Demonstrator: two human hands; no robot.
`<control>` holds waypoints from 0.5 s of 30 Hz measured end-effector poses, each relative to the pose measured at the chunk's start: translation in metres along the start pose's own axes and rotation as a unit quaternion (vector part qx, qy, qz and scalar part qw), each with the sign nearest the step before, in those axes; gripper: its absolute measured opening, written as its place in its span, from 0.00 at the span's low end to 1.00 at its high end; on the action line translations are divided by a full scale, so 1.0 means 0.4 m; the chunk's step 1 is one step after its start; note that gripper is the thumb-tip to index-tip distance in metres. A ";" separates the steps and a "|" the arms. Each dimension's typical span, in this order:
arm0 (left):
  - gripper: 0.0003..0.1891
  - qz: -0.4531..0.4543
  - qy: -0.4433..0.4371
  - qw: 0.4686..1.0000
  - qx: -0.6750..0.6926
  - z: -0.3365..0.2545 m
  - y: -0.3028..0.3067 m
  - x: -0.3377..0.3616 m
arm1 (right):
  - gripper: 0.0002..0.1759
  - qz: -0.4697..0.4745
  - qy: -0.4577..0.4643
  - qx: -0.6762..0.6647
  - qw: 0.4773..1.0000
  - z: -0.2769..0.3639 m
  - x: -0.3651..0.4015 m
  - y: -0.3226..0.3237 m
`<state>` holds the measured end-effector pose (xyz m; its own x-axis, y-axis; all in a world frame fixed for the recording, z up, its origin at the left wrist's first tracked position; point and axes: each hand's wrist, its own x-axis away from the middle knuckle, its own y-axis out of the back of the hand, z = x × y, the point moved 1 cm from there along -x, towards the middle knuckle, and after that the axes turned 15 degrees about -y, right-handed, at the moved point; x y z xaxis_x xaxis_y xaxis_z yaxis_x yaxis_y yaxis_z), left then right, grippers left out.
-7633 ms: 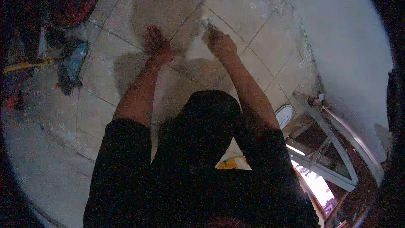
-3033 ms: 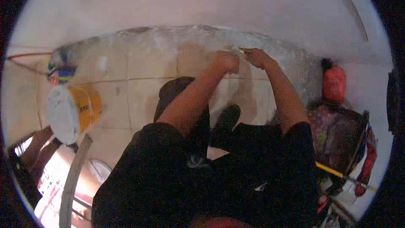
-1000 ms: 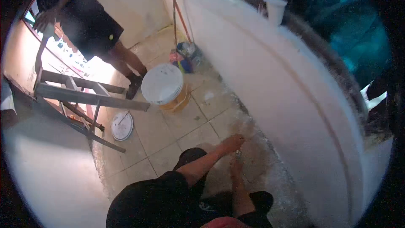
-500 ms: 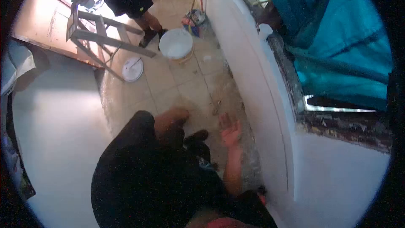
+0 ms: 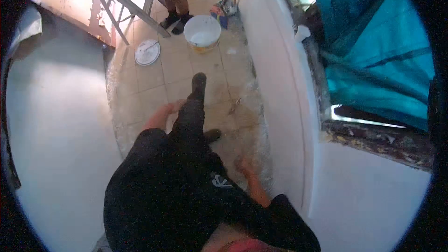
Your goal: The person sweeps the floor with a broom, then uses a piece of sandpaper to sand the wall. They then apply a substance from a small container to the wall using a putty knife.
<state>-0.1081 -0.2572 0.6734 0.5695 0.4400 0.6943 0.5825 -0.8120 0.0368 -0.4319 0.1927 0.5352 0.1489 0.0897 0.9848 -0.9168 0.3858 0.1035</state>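
From my remote seat I look down through the head camera at the wearer's two bare hands, both low over the tiled floor (image 5: 179, 77). The small object (image 5: 234, 106) lies on the tiles straight ahead of the right hand (image 5: 242, 163), with bare floor between them, so that hand is not touching it. The right hand hangs by the foot of the white wall (image 5: 275, 74); it is dim and smeared, and I cannot tell whether its fingers are spread or curled.

The left hand (image 5: 176, 106) is beside the wearer's dark trouser leg (image 5: 189, 119), partly hidden by it. I cannot make out its fingers, nor whether they grip anything. From there the small object is across to the right, on the far side of that leg and well apart from the hand.

Farther ahead I see a yellow bucket (image 5: 202, 32) with a white top, and left of it a round white disc (image 5: 147, 53) flat on the floor. Beyond them a stepladder (image 5: 128, 2) stands near another person's legs (image 5: 176, 4). Teal cloth (image 5: 382, 56) hangs at the right.
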 end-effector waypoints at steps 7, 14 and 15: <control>0.20 0.063 0.167 0.873 -0.454 0.576 0.165 0.250 | 0.30 -0.169 0.022 0.259 0.951 -0.236 0.210 0.186; 0.21 0.010 0.125 0.969 -0.214 0.548 0.126 0.266 | 0.29 -0.177 0.045 0.257 0.949 0.100 0.224 0.203; 0.21 0.009 0.108 0.974 -0.198 0.541 0.087 0.216 | 0.29 -0.180 0.058 0.270 0.944 0.166 0.220 0.197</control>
<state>0.0868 -0.1643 0.5792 0.4176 0.3684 0.8306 0.2799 -0.9218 0.2681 -0.5157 0.1700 0.6393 0.4973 0.1537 0.8539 -0.8499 -0.1114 0.5150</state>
